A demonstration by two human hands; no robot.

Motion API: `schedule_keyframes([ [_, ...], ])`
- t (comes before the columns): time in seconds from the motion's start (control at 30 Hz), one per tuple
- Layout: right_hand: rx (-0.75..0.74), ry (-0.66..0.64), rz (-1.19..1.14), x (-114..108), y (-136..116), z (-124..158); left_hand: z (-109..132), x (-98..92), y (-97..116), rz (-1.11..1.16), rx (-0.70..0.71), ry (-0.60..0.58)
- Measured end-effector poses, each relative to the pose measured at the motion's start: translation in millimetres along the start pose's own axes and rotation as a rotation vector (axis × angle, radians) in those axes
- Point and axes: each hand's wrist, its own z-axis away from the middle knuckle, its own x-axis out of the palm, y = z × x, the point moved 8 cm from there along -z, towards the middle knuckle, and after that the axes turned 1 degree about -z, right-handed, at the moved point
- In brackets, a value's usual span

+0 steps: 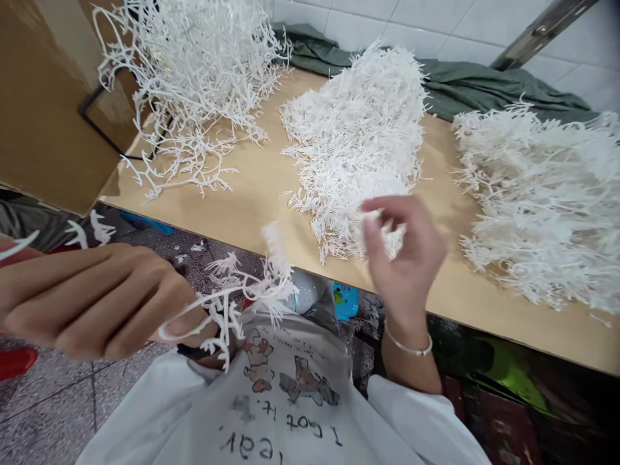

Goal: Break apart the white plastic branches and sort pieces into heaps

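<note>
My left hand (97, 300) is closed around a white branched plastic stem (227, 294). The stem curves out past the wrist to the right, with frilly tufts on its branches; a few white twig ends also stick out at the far left. My right hand (409, 252) is raised over the near end of the middle pile of small white plastic tufts (358, 135). Its thumb and index finger are curved, with a small gap between their tips. Some motion blur lies over it, and nothing shows between the fingers.
On the tan tabletop (242, 219), bare white branches (194, 84) are heaped at left and more white sprigs (542, 206) at right. A cardboard box (43, 110) stands at far left. Green cloth (504, 90) lies along the tiled wall. Below is a blue stool (346, 300).
</note>
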Motion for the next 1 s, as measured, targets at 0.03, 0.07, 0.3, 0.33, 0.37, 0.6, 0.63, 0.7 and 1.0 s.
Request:
schedule_keyframes([
  [0.03, -0.081, -0.196, -0.151, 20.7, -22.8, 9.4, 0.6, 0.1, -0.4, -0.001, -0.014, 0.022],
  [0.07, -0.165, -0.356, -0.254, 38.3, -44.1, 20.1, 2.6, 1.0, -0.7, -0.001, -0.025, 0.043],
  [0.3, -0.260, -0.678, -0.453, 91.0, -72.0, 48.4, 11.6, 10.7, 13.0, 0.376, 0.177, 0.086],
  [0.33, -0.206, -0.720, -0.550, 92.6, -69.6, 50.0, 8.4, 10.2, 11.8, 0.448, 0.167, 0.091],
  [0.37, -0.140, -0.758, -0.661, 93.2, -67.4, 51.8, 4.7, 9.8, 8.3, 0.498, 0.124, 0.101],
  [0.6, 0.560, -0.927, -1.395, 100.5, -58.6, 79.9, 11.0, 10.8, -30.6, 0.376, -0.348, 0.191],
  [0.63, 0.639, -0.953, -1.482, 102.1, -60.4, 85.5, 16.2, 9.2, -36.0, 0.310, -0.399, 0.185],
  [0.7, 0.710, -0.945, -1.626, 101.9, -62.6, 90.5, 27.8, 2.5, -45.5, 0.139, -0.485, 0.133],
  [1.0, 0.812, -0.802, -1.639, 91.1, -56.7, 92.4, 61.9, -78.7, -4.1, -0.913, -0.406, 0.145],
])
